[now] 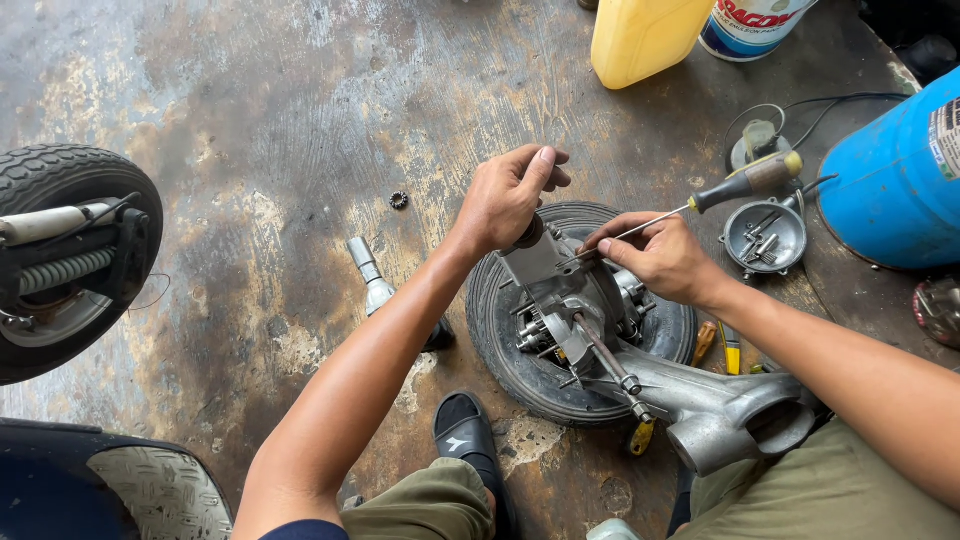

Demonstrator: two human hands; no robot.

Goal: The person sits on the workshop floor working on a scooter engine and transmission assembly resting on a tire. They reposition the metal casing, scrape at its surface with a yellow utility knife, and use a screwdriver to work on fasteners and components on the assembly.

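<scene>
Grey metal engine [575, 300] sits under your hands: right hand [660, 258] holds a screwdriver [735, 187], left hand [510, 197] maybe pinches a dark knob [530, 233]; blue tank [895, 175] beyond the screwdriver.

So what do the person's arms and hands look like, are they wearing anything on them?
Both arms are bare from the elbow down, with no gloves, watch or rings that show. The left hand and the right hand are bare too. A bit of dark blue sleeve shows at the top of the left arm. The right arm's sleeve is out of view.
</scene>
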